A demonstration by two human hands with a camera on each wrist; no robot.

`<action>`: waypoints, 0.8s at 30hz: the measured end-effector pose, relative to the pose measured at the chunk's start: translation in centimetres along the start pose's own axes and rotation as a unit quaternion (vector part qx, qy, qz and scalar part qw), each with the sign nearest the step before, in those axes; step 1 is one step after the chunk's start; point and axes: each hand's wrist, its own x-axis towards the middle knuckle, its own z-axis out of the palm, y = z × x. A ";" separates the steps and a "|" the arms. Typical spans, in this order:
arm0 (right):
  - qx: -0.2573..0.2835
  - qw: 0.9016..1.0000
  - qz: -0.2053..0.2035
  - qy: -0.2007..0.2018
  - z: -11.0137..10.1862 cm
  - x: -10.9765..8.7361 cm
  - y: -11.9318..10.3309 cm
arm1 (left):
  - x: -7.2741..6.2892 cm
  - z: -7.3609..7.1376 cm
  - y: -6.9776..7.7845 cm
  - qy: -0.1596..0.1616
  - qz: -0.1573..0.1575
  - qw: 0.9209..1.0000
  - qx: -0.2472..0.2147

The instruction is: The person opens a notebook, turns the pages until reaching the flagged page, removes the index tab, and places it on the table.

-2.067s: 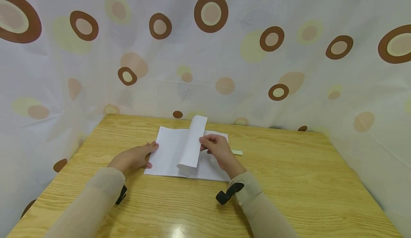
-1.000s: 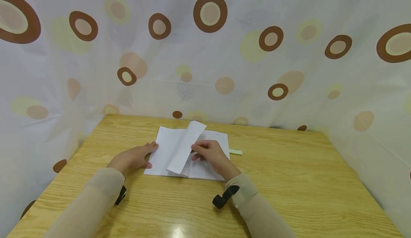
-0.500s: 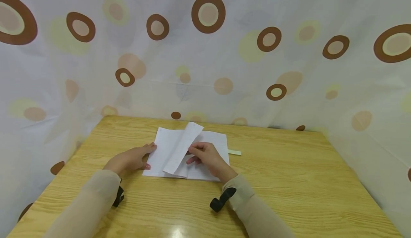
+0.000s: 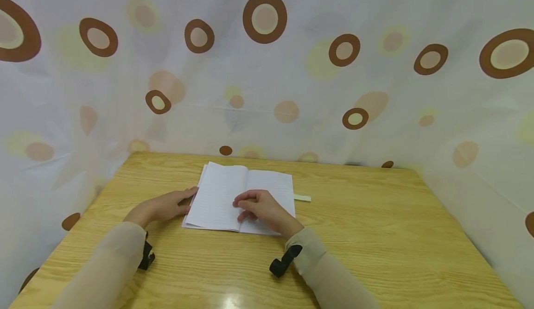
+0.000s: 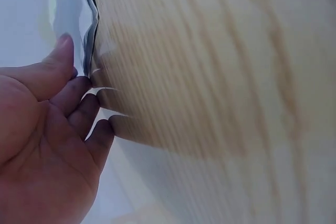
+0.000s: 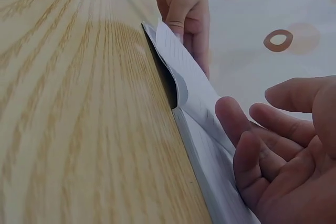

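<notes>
An open notebook (image 4: pixel 269 179) with white lined pages lies on the table, its left pages lifting slightly at the edge. At its left edge is my left hand (image 4: pixel 164 205); in the left wrist view, the left hand (image 5: pixel 50 129) has its thumb beside the page edges and its fingertips on the tabletop. Over the middle of the notebook hovers my right hand (image 4: pixel 264 209), fingers loosely bent with nothing between them. The right wrist view has this right hand (image 6: pixel 286 150) just above the pages, partly hiding them.
A pale green strip (image 4: pixel 302 198) sticks out from the notebook's right side. The wooden table (image 4: pixel 375 235) ends at a wall covering (image 4: pixel 267 77) patterned with circles. Black bands (image 4: pixel 285 261) are on both wrists.
The raised page has turned over to the left and now lies on the left side. My right hand has moved left and let go of the page; the left hand has shifted slightly left.
</notes>
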 end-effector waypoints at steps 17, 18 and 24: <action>-0.039 0.998 0.001 -0.045 0.2 -0.3 -0.1 | 0.0 0.1 0.3 0.007 -0.033 0.997 -0.067; -0.047 0.998 0.000 -0.046 0.2 -0.3 -0.1 | 0.0 0.1 0.3 0.004 -0.032 0.997 -0.063; -0.131 0.990 -0.019 -0.045 0.5 -0.3 -0.1 | 0.1 0.1 0.4 -0.008 -0.032 0.998 -0.045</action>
